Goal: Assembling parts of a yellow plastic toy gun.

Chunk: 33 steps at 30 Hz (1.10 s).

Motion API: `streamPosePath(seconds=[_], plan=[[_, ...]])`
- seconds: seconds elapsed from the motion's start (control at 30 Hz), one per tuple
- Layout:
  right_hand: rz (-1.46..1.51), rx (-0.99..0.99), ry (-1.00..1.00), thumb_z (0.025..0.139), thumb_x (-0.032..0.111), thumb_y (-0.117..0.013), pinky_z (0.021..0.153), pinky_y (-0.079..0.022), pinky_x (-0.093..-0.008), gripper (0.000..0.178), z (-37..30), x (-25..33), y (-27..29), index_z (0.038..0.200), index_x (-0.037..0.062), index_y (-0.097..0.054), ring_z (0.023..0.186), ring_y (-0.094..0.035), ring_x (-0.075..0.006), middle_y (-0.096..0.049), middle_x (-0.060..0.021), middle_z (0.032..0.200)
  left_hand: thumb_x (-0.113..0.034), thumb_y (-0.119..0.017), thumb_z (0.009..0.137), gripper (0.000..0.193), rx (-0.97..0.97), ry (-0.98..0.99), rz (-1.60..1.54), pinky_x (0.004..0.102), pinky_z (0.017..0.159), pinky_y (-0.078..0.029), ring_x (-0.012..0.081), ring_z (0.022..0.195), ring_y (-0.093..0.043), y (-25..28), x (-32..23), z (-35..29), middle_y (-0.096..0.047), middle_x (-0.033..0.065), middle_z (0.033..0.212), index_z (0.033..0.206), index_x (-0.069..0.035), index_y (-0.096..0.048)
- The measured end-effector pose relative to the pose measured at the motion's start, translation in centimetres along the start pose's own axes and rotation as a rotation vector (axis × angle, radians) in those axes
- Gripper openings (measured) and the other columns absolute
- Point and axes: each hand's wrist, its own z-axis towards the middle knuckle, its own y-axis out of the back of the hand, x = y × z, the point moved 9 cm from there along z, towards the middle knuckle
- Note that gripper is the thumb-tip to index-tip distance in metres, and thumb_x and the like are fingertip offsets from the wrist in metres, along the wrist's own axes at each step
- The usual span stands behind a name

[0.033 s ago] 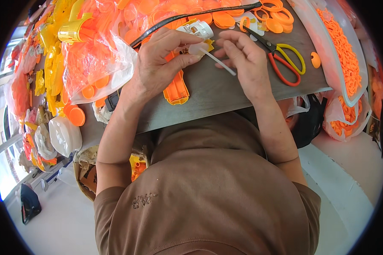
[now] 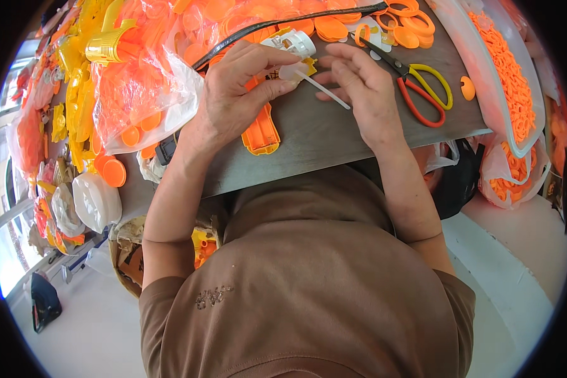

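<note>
My left hand [image 2: 236, 88] is closed, thumb and forefinger pinching a small translucent disc with a thin white stick [image 2: 326, 90]. The stick slants down to the right, toward my other hand. Close to its free end is my right hand [image 2: 364, 91], fingers curved and apart, with nothing seen gripped in them. Beneath my left hand lies an orange and yellow plastic housing [image 2: 261, 133], partly hidden by the fingers. A white cylindrical part [image 2: 298, 43] sits just beyond, near the housing's far end.
Scissors [image 2: 422, 94] with red and yellow handles lie right of my right hand. A black strap [image 2: 264, 26] crosses the back. A clear bag [image 2: 151, 94] of orange parts is at left, orange discs [image 2: 416, 28] behind, and a bin [image 2: 510, 82] of orange pieces at right.
</note>
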Motion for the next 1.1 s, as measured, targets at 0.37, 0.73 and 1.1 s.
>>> streamPosePath(seconds=[0.37, 0.73, 1.1], plan=[[0.259, 0.035, -0.223, 0.093, 0.006, -0.046, 0.081, -0.054, -0.0382, 0.036, -0.2, -1.6, -0.6, 0.127, -0.0043, -0.038, 0.098, -0.063, -0.0286, -0.058, -0.0188, 0.112, -0.002, -0.07, 0.073, 0.023, -0.038, -0.125, 0.055, 0.0306, 0.074, -0.048, 0.0207, 0.081, -0.059, -0.4, 0.3, -0.1, -0.068, 0.0076, 0.092, 0.096, -0.004, -0.069], [0.688, 0.004, -0.079, 0.093, 0.004, -0.046, 0.09, -0.051, -0.0392, 0.025, -0.7, -2.3, -2.0, 0.115, -0.0062, -0.052, 0.1, -0.062, -0.028, -0.061, -0.0176, 0.106, -0.005, -0.07, 0.08, 0.025, -0.048, 0.239, -0.225, 0.0232, 0.073, -0.047, 0.0085, 0.078, -0.055, 0.4, 3.9, -0.3, -0.064, 0.0003, 0.084, 0.104, -0.004, -0.068], [0.647, -0.009, 0.02, 0.093, 0.001, -0.041, 0.096, -0.048, -0.0389, 0.033, -1.7, -1.8, -2.7, 0.123, -0.0112, -0.048, 0.109, -0.058, -0.029, -0.057, -0.0208, 0.118, -0.004, -0.063, 0.085, 0.024, -0.063, 0.396, -0.285, 0.0223, 0.084, -0.048, 0.012, 0.092, -0.062, 0.4, 4.6, -0.5, -0.068, 0.0078, 0.101, 0.109, 0.001, -0.066]])
